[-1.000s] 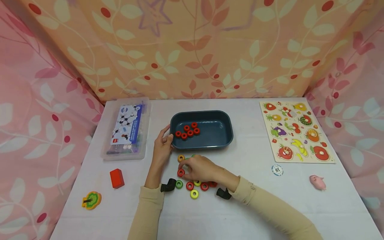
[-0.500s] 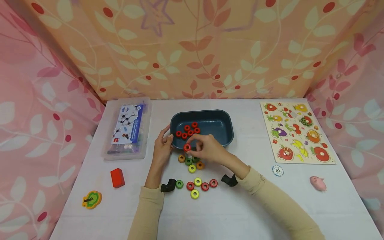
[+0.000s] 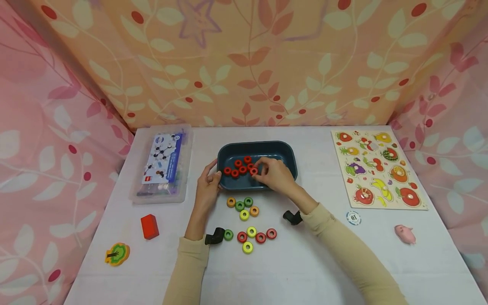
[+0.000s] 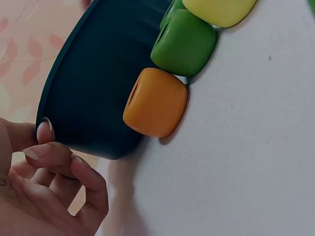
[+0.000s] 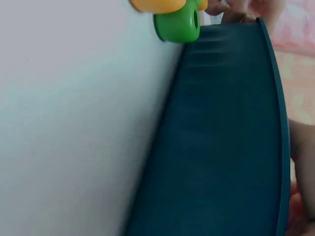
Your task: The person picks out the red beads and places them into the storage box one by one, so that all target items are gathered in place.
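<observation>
the right hand (image 3: 278, 174) pinches a small glossy red ring (image 3: 253, 173) between thumb and fingers, inside a dark teal, round-cornered rectangular tray (image 3: 267, 150), beside six matching red rings (image 3: 234, 175) lying there. the left hand (image 3: 207, 190) grips the tray's left end at the rim. nearer, orange, green, yellow and red rings (image 3: 244, 218) lie on white cloth (image 3: 267, 275).

smooth, glossy dark blue tray (image 3: 267, 151)

head: high, forward-down | wrists: low, close, sidelong | shared: tray (image 4: 96, 83)
</observation>
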Motion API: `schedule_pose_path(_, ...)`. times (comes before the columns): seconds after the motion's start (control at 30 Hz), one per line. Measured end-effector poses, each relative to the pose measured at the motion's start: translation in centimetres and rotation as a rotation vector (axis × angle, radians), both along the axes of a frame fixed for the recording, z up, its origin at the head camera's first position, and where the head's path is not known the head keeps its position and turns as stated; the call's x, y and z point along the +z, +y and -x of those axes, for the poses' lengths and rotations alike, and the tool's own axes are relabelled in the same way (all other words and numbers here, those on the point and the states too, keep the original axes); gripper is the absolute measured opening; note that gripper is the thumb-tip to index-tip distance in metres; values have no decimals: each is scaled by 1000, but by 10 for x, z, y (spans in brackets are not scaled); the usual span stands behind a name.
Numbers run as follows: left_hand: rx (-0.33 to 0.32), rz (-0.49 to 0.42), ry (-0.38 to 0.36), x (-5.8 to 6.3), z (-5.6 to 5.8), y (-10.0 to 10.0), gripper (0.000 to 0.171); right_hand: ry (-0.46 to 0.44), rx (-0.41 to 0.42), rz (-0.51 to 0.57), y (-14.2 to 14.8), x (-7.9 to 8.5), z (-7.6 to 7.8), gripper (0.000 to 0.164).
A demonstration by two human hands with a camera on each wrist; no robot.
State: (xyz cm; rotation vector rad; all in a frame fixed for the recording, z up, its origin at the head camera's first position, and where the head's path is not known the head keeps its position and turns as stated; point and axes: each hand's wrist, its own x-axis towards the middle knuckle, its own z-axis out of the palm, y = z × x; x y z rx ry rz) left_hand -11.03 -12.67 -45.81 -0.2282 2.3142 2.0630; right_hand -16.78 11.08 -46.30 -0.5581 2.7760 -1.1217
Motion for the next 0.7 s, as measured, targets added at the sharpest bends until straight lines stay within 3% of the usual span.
schedule_pose_path(0.37, -8, -2, 10, 1, -1, 1, 48, -107, -131, -148, -4, -4, 7, 27)
schedule_pose_path(0.7, -9, 3, 8, 2, -1, 2, 48, -108, -98, -27, -3, -7, 8, 21)
